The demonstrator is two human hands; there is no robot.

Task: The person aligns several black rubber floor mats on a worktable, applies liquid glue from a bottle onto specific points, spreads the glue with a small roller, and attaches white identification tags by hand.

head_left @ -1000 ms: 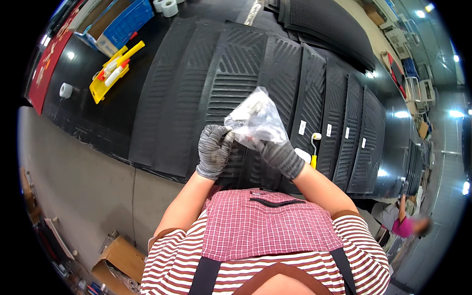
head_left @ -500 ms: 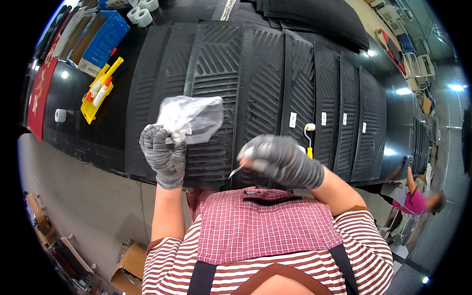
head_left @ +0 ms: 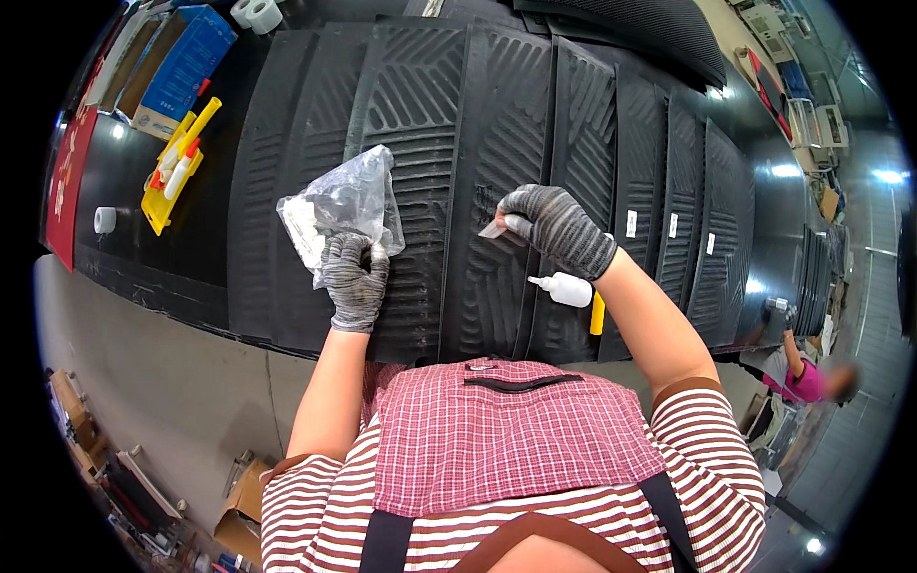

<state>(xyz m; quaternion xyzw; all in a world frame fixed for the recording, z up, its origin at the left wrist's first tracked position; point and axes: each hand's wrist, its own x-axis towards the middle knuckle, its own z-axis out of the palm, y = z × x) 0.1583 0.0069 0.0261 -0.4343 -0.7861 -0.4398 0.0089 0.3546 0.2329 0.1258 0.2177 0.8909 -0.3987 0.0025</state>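
My left hand [head_left: 355, 279], in a grey knit glove with bare fingertips, pinches the near edge of a clear plastic bag [head_left: 368, 186]. White labels [head_left: 304, 231] show inside the bag. Between the fingertips of my gloved right hand [head_left: 559, 227] is a small pale label [head_left: 492, 229], held over a black ribbed rubber mat [head_left: 487, 286]. A white squeeze bottle [head_left: 567, 290] with a narrow nozzle lies just below that hand. Beside it is the yellow handle [head_left: 598, 313] of a roller; my right hand and wrist hide its head.
More overlapping mats, several with white labels [head_left: 631, 223], run to the right. On the left are a yellow tray [head_left: 159, 212] with bottles, a white tape roll [head_left: 105, 220] and a blue box [head_left: 196, 62]. Another person [head_left: 802, 380] stands at the far right.
My right hand has moved up and to the right with the label, uncovering the squeeze bottle. My left hand has shifted slightly right and away from me, and the bag has turned.
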